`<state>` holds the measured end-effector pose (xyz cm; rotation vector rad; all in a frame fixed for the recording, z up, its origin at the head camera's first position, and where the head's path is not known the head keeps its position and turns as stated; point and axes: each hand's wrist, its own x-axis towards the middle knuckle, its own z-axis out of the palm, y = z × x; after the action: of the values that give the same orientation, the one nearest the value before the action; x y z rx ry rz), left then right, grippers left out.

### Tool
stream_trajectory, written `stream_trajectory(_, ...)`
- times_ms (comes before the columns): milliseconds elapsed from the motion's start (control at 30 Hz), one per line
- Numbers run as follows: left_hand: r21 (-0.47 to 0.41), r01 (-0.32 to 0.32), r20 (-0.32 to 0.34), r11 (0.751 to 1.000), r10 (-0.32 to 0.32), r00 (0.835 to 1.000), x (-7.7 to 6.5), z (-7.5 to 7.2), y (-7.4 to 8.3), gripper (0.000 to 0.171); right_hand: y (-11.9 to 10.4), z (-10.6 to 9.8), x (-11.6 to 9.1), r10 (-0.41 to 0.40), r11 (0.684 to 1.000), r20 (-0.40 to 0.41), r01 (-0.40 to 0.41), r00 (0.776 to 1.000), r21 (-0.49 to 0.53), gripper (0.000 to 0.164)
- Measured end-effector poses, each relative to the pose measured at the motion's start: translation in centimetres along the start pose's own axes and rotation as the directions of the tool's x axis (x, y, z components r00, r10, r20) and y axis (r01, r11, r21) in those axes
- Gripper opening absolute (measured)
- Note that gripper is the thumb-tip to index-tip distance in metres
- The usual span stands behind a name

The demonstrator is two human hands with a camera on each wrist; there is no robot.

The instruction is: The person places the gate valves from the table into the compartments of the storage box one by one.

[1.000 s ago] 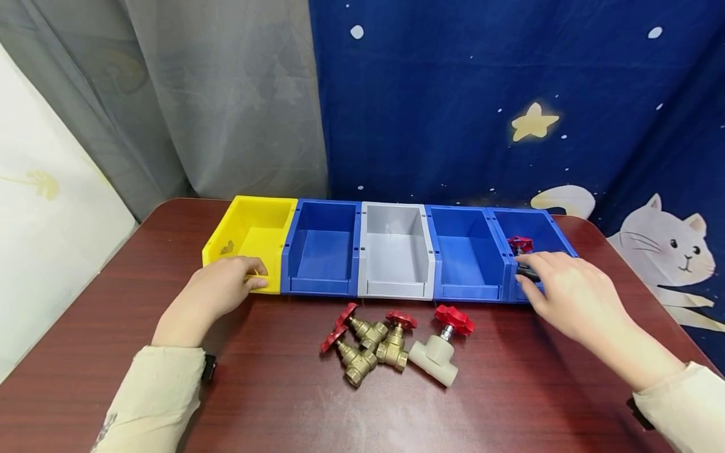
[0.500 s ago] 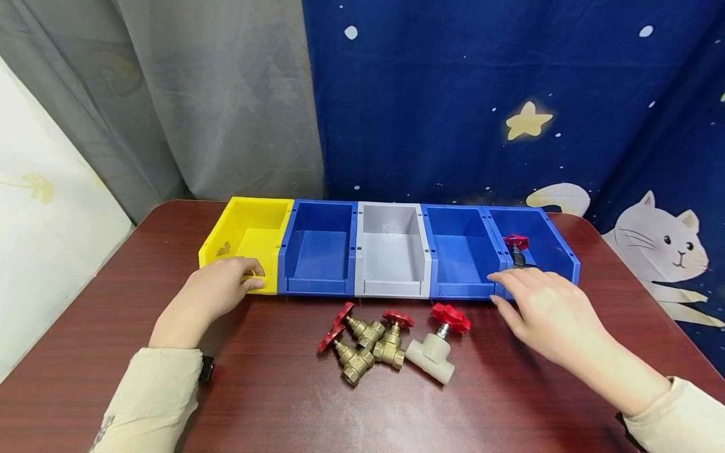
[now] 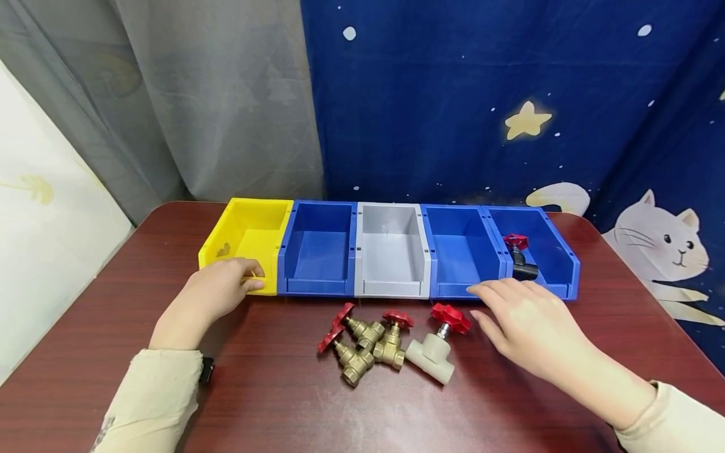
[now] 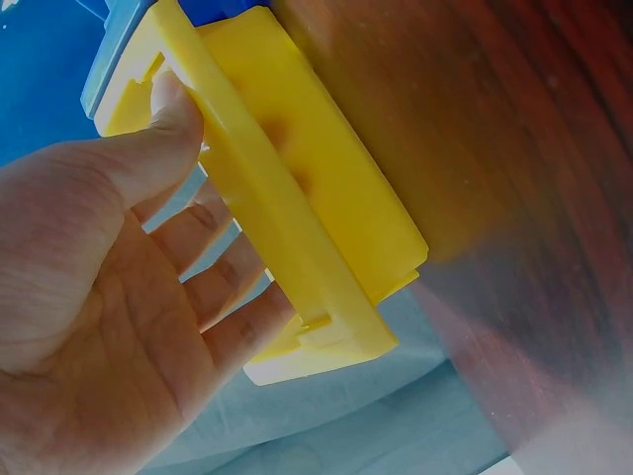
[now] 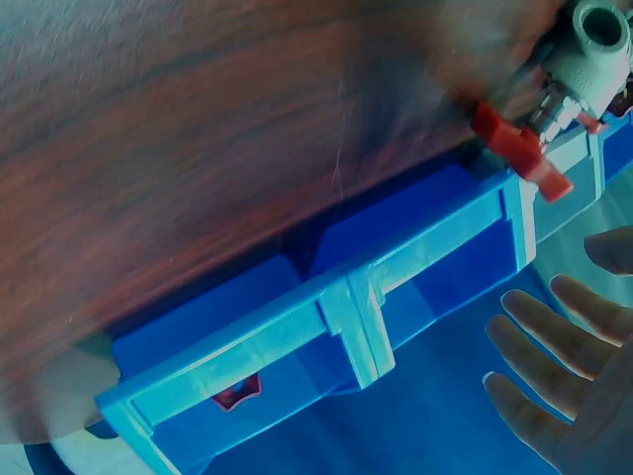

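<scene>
Lifting the white valve (image 3: 433, 353) squarely should suit the spread right hand (image 3: 528, 319), left hand (image 3: 215, 286) clamped on the yellow bin's front edge (image 4: 262, 198)

No lettering or numbers seem readable, the wrist views being blurry.

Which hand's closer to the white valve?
Right. The right hand is just to the right of the white valve, fingers not around it. The left hand is well to its left, holding the front edge of the yellow bin.
</scene>
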<state>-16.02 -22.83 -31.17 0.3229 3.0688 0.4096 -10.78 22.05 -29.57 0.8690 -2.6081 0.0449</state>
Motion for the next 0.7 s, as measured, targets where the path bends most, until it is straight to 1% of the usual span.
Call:
stream_trajectory(133,0.002,0.001,-0.004,1.000,-0.001,1.000,-0.1,0.0,-0.1,0.019,-0.7,0.4,-0.2,-0.027,1.000,-0.004,0.027,1.000,0.006,0.039)
stream_trajectory(267,0.004,0.000,-0.004,1.000,0.000,1.000,-0.1,0.1,-0.1,0.019,-1.2,0.7,-0.6,-0.057,0.998,-0.026,0.057,0.998,0.005,0.040)
stream_trajectory(400,0.010,0.003,-0.003,1.000,-0.003,1.000,-0.1,0.2,-0.1,0.019,-1.8,0.9,-0.8,-0.062,0.998,-0.026,0.062,0.998,0.014,0.041)
stream_trajectory(600,0.012,0.004,-0.003,1.000,-0.004,1.000,-0.2,0.0,0.1,0.020,-2.6,1.2,-0.8,-0.050,0.999,0.011,0.049,0.999,0.014,0.053)
stream_trajectory(700,0.009,0.003,-0.003,1.000,-0.003,1.000,-0.2,0.0,0.1,0.020,-2.9,1.4,-0.8,-0.049,0.999,0.043,0.049,0.998,0.002,0.061)
